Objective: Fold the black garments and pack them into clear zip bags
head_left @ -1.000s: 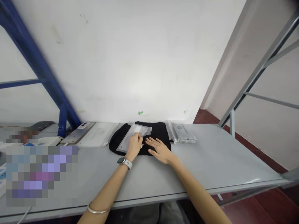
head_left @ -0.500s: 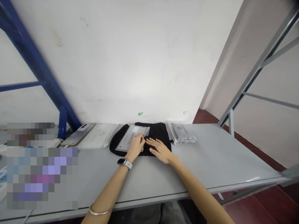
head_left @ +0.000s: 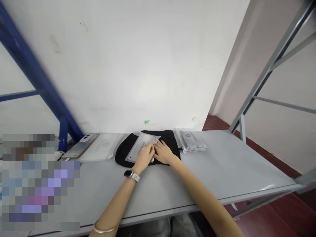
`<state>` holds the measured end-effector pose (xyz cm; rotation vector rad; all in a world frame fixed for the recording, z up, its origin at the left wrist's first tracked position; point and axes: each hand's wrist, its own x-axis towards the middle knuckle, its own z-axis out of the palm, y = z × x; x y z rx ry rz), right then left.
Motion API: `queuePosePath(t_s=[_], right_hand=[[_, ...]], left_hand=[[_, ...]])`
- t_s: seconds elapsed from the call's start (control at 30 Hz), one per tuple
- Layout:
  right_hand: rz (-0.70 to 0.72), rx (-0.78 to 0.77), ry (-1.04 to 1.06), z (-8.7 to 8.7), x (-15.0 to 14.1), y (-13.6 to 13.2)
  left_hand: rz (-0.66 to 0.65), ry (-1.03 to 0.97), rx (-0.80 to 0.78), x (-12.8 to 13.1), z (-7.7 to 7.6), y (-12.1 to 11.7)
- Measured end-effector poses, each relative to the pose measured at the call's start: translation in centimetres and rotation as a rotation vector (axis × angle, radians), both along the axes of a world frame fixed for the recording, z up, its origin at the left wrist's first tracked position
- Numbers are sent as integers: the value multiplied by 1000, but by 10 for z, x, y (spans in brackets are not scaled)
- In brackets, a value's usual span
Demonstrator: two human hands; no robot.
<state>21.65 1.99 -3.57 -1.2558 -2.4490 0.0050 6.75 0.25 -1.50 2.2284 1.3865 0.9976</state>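
Note:
A frosted plastic zip bag [head_left: 135, 149] with dark lettering lies slanted on top of black folded fabric [head_left: 122, 154]. My left hand [head_left: 145, 157], wearing a watch, is closed at the bag's right edge, thumb and fingers pinched on it. Close beside it, my right hand [head_left: 164, 153] rests palm down over the black fabric, its fingers stretched and slightly apart. Those fingertips reach the bag's right edge; whether they go inside is hidden.
A stack of filled zip bags [head_left: 192, 141] lies to the right. Leftward are a flat clear bag [head_left: 103, 144] and a phone [head_left: 80, 146] on the grey table [head_left: 237, 161]. A white wall [head_left: 148, 65] stands behind, with a blue frame post [head_left: 41, 79] at left.
My right hand has shifted left from the fabric to the bag's edge. The bag has turned slightly and slid a little right. My left hand keeps its pinch.

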Motion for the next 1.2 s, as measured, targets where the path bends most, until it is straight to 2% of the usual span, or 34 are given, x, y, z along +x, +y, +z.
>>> queuePosePath(t_s=[0.23,0.43,0.5,0.67,0.73,0.8,0.93,1.03,1.2], right_hand=[[141,-165,201,-2,26,0],[106,-113,198,-6,18,0],[115,-122,209,-2,15,-3],[328,-207,267,14,14,-10],[358,-222,276,17,13,-9],[338,-203,243,17,9,-5],[215,-50,68,13,-5,3],[142,21,16,11,-11,2],[259,1,48,12,4,-10]], left_hand=[[21,-4,1,1,-1,-3],[45,13,-21,5,-4,-2],[40,2,-25,4,-3,-1],[-34,-18,-40,-5,5,-1],[-77,-19,-53,-7,9,-2],[-110,-32,-63,-7,12,-3],[-150,-50,-57,-4,16,-6],[-155,-48,-42,-2,20,-10],[-207,-67,-101,4,27,-19]])
